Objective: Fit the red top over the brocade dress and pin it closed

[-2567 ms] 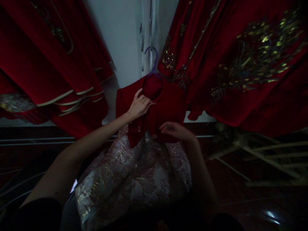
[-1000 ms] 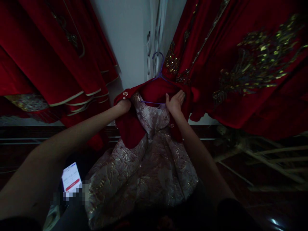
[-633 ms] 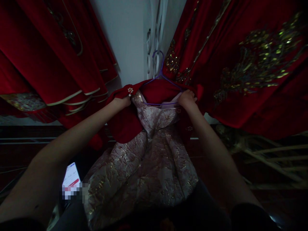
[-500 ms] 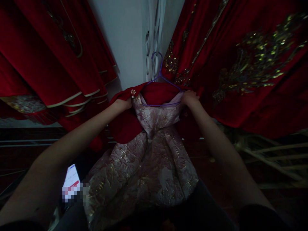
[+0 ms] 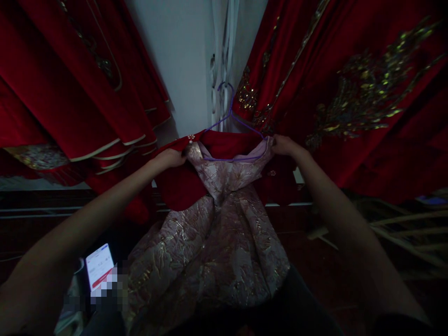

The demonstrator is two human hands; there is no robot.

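Observation:
A pinkish brocade dress (image 5: 227,233) with metallic leaf patterns hangs from a purple wire hanger (image 5: 231,109) and spreads down over my lap. Its left shoulder edge is pinched in my left hand (image 5: 171,159), and its right shoulder edge in my right hand (image 5: 284,144). A red garment (image 5: 182,184) with small flower-shaped ornaments lies behind the dress and shows on both sides of the bodice. The hanger's hook reaches up to pale hanging straps (image 5: 226,51) by the wall. Parts of my fingertips are hidden by the cloth and the dark.
Red garments with light trim (image 5: 94,93) hang on the left, and a red garment with gold sequins (image 5: 381,88) on the right. A lit phone (image 5: 100,266) is at the lower left. Pale wooden bars (image 5: 413,228) stand at the lower right.
My hands have moved farther apart, spreading the dress's shoulders and neckline wider. The hanger and bodice sit slightly lower in view, and my right hand has shifted outward.

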